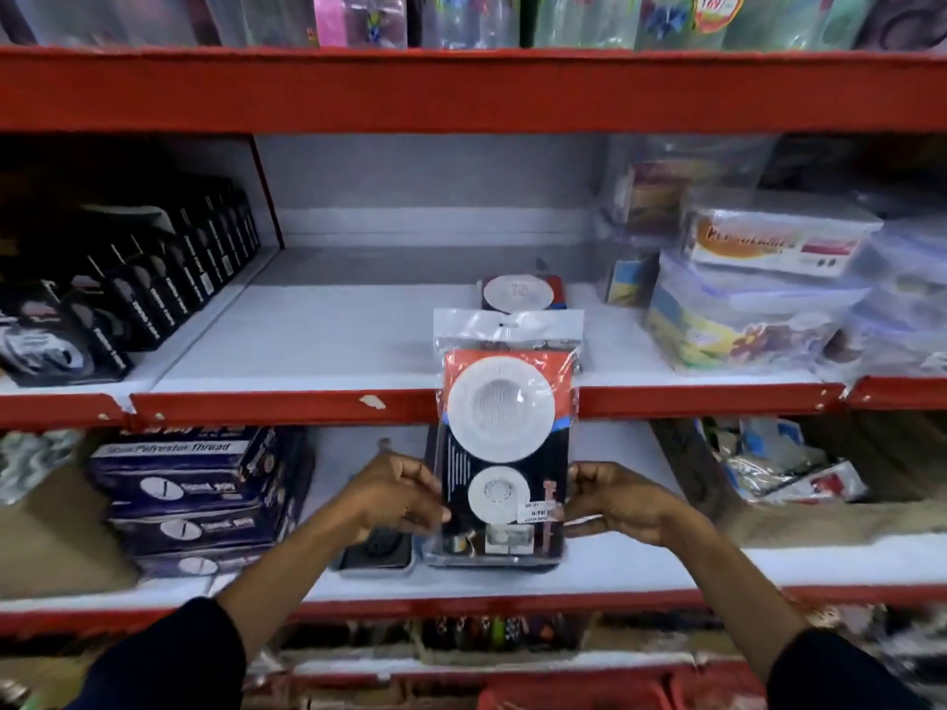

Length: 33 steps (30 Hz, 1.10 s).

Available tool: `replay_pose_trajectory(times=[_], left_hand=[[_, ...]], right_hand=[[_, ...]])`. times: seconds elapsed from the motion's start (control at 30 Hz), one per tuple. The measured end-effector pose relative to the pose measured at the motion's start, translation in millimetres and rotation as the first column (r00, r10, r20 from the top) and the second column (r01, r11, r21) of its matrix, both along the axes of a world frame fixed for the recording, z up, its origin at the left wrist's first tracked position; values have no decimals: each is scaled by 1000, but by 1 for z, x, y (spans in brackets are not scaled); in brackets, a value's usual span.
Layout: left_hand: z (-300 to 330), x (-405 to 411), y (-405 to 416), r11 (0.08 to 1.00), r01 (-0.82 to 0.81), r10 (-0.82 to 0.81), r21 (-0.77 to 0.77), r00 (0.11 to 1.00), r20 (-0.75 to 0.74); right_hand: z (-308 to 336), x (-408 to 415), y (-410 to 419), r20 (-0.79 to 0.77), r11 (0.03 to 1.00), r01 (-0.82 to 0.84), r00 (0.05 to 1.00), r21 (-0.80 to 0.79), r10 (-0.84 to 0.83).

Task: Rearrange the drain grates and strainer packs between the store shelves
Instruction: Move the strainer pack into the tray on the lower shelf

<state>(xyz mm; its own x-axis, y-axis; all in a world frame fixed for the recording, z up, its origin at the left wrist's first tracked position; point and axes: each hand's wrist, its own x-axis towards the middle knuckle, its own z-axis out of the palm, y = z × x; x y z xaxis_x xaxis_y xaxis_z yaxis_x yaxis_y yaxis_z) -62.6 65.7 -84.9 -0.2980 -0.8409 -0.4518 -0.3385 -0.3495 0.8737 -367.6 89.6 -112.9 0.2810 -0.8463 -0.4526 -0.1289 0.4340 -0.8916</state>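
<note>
A strainer pack in clear plastic, with two white round strainers on a black and red card, is held upright in front of the middle shelf's red edge. My left hand grips its lower left side and my right hand grips its lower right side. Another strainer pack lies flat farther back on the middle shelf. A dark drain grate lies on the lower shelf, partly hidden behind my left hand.
Black boxes line the middle shelf's left side behind a red divider. Clear plastic containers are stacked at its right. Thread boxes stand on the lower shelf at left, loose packets at right. Bagged goods fill the top shelf.
</note>
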Motion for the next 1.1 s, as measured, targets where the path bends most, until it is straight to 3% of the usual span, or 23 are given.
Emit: replay_pose_trajectory(times=[0.27,0.4,0.53,0.67,0.73,0.8,0.87,0.97,1.03,1.1], left_hand=[[-97,2,30,974,-17,-5,225,995,98],[-120,-1,36,967,-40,-1,252,987,160],[-122,-8,23,963,-93,58,251,988,146],[-117,-17,-10,978,-153,132,139,980,150],[-115,-23,-26,985,-170,162,39,974,160],[-106,-29,-30,978,-107,159,-177,937,310],[-95,-31,-26,883,101,158,-458,856,493],[-78,-28,-12,578,338,228,-743,807,545],[-63,-27,-7,318,504,318,-803,741,591],[-44,-29,-9,119,547,373,-829,749,548]], right_hand=[[-91,11,27,-105,943,18,994,334,18],[-106,19,33,-163,923,101,986,372,-42],[-95,26,23,-271,949,162,959,269,-87],[-90,33,-2,-359,951,295,901,93,-244],[-80,40,-10,-433,950,307,849,-61,-302],[-66,48,-10,-545,934,210,766,-288,-341],[-56,53,-8,-571,853,101,702,-512,-426],[-44,50,-4,-520,634,-48,622,-771,-585],[-32,45,-7,-465,408,-233,559,-883,-686],[-12,43,-13,-382,191,-374,544,-907,-747]])
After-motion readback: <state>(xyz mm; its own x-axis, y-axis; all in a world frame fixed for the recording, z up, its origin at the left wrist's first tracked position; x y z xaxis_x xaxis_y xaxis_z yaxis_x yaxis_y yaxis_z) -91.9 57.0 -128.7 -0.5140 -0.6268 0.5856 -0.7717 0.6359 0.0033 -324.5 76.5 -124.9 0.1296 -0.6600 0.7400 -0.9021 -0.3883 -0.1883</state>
